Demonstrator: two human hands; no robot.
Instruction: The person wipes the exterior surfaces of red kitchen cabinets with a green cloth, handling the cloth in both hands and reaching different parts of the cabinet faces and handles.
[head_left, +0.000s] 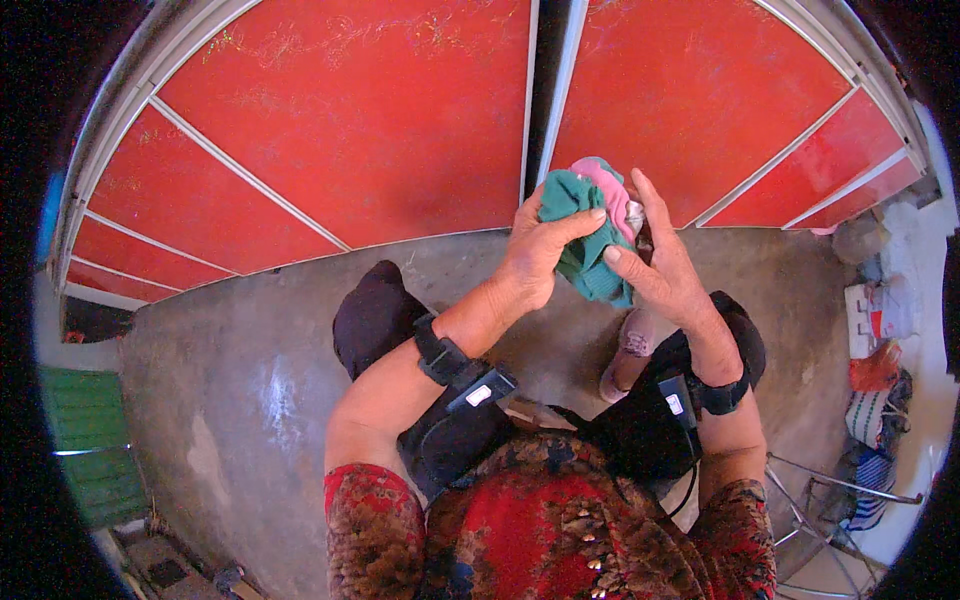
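Note:
A crumpled bundle of green cloth (592, 259) with pink cloth (609, 187) along its upper part is held up in front of the red panelled doors. My left hand (547, 244) grips the bundle from the left, its thumb lying across the green fabric. On the right side, my right hand (656, 259) holds the bundle between its thumb and raised fingers. A small whitish piece of material (635, 216) shows between the pink cloth and the right fingers. The folds hide how many pieces there are.
Tall red doors (360, 120) with pale metal trim stand ahead, a dark gap between them. Bags (866, 416) and other items lie along the right wall. A metal-tube frame (817, 502) stands at lower right. Concrete floor (247, 360) surrounds my legs.

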